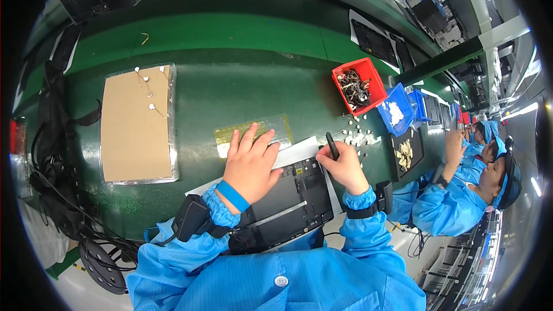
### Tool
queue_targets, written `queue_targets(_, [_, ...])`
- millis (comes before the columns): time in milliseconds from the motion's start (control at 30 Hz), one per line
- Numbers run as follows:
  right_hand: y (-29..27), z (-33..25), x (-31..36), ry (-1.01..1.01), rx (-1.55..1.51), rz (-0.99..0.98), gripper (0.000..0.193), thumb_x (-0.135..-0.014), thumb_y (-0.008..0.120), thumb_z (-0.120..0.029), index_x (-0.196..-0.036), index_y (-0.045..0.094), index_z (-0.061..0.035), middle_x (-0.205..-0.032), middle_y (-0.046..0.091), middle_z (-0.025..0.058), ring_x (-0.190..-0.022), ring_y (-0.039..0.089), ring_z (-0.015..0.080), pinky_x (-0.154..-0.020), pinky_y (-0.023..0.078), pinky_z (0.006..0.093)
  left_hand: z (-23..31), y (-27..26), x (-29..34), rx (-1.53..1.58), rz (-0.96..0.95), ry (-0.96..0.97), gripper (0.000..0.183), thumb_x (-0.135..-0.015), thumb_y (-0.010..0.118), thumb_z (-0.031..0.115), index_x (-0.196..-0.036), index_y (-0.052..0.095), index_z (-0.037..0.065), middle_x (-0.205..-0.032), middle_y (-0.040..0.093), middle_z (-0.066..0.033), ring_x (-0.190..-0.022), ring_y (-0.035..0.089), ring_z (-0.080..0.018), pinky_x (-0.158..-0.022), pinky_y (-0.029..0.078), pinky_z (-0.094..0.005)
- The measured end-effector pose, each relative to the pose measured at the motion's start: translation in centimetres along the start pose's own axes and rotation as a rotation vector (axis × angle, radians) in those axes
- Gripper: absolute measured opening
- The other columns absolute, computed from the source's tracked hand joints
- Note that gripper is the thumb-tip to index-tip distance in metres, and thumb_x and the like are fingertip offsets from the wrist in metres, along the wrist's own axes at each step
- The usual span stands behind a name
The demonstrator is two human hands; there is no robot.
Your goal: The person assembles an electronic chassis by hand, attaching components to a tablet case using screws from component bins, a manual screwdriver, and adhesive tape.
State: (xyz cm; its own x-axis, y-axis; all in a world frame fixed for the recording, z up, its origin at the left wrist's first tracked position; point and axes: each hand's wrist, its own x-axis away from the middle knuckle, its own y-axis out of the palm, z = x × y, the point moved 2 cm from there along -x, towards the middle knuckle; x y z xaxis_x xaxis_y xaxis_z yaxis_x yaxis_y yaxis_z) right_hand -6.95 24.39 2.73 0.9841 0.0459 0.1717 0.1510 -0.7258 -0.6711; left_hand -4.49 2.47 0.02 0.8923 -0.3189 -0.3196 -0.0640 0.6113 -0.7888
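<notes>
My left hand (252, 164) lies with fingers spread at the far edge of a flat black device casing (282, 204), its fingertips on a clear yellow-tinted sheet (281, 128). In my right hand (347, 167) is a black pen-shaped tool (332, 145), gripped between thumb and fingers over the casing's far right corner. Its working tip is hidden by the hand. A pale strip runs across the casing, and small parts show along its far side. White paper (300, 151) sticks out beneath it. The near edge meets my blue smock.
Right of my hands stand a red bin (377, 89) of dark small parts, a blue bin (409, 106) with white pieces and a black tray (419, 152) of yellowish pieces. Small white bits lie nearby. A brown board (138, 132) sits left. Co-workers (455, 196) are at right.
</notes>
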Motion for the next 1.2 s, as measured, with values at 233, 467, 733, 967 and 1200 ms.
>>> queue_targets(233, [0.2, 0.4, 0.4, -0.026, 0.067, 0.045, 0.01, -0.072, 0.066, -0.008, -0.075, 0.062, 0.0, -0.06, 0.057, 0.0046, -0.055, 0.05, 0.011, -0.051, 0.04, 0.0264, 0.0, 0.0, 0.1, 0.004, -0.002, -0.001, 0.046, -0.069, 0.069, 0.025, -0.109, 0.057, 0.008, -0.126, 0.048, -0.0098, -0.125, 0.034, -0.0369, -0.1, 0.026, -0.0585])
queue_targets(467, [0.4, 0.3, 0.2, -0.078, 0.126, 0.078, 0.013, -0.073, 0.066, -0.009, -0.077, 0.058, 0.0002, -0.062, 0.055, 0.0063, -0.056, 0.051, 0.014, -0.053, 0.042, 0.0294, 0.1, -0.2, 0.1, 0.004, -0.012, -0.005, 0.046, -0.069, 0.069, 0.025, -0.11, 0.056, 0.008, -0.127, 0.047, -0.0097, -0.125, 0.034, -0.0368, -0.1, 0.026, -0.0587])
queue_targets(733, [-0.2, -0.6, -0.7, -0.428, -0.284, 0.254, 0.009, -0.087, 0.048, -0.006, -0.086, 0.054, -0.0005, -0.078, 0.05, 0.0031, -0.064, 0.049, 0.0132, -0.06, 0.041, 0.026, 0.1, -0.6, -0.2, -0.01, -0.045, -0.062, 0.046, -0.069, 0.069, 0.027, -0.109, 0.058, 0.01, -0.127, 0.044, -0.012, -0.126, 0.031, -0.0392, -0.1, 0.025, -0.0606])
queue_targets(967, [3.3, -2.1, -2.3, -0.154, -0.722, -0.006, 0.016, -0.081, 0.058, 0.007, -0.096, 0.053, 0.0034, -0.098, 0.056, 0.0117, -0.082, 0.062, 0.02, -0.074, 0.052, 0.0287, 0.1, -0.7, -0.3, -0.006, -0.059, -0.078, 0.047, -0.067, 0.07, 0.027, -0.11, 0.059, 0.014, -0.127, 0.043, -0.0132, -0.126, 0.029, -0.0411, -0.099, 0.024, -0.0618])
queue_targets(1200, [4.3, -0.6, -2.1, -0.181, -0.65, -0.006, 0.019, -0.076, 0.062, 0.012, -0.086, 0.049, 0.0019, -0.1, 0.056, 0.0161, -0.087, 0.062, 0.0196, -0.08, 0.053, 0.03, 0.4, -0.8, -0.4, 0.0, -0.073, -0.109, 0.048, -0.065, 0.071, 0.027, -0.11, 0.061, 0.015, -0.125, 0.044, -0.0115, -0.125, 0.03, -0.0389, -0.1, 0.023, -0.0618])
